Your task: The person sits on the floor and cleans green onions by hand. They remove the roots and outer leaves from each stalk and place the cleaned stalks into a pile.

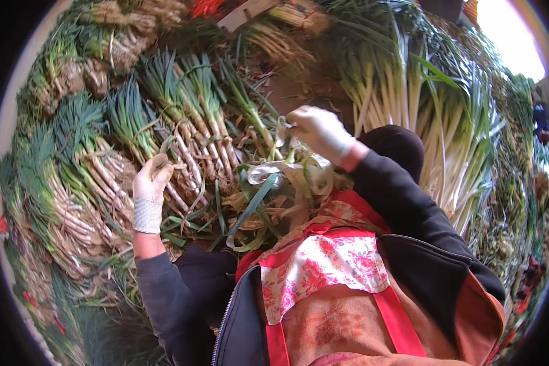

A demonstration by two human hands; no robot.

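Note:
My left hand (152, 178), in a white glove, is raised over the leek bundles at the left, with fingers curled around a thin dry leaf or strip. In a like glove, my right hand (319, 130) pinches a whitish strip (281, 131) above the pile before me. Green-topped leeks with brownish stems (210, 105) lie behind and between the hands. Below my right hand is a heap of peeled leaves (256, 219) with clear plastic (267, 174) on it. What the fingers hold is partly hidden.
Long, pale-stemmed leeks (448, 137) are stacked at the right. More bundles with roots (68, 206) spread along the left. At the top stands a wooden crate edge (247, 13). My knee (395, 146) rises beside my right forearm.

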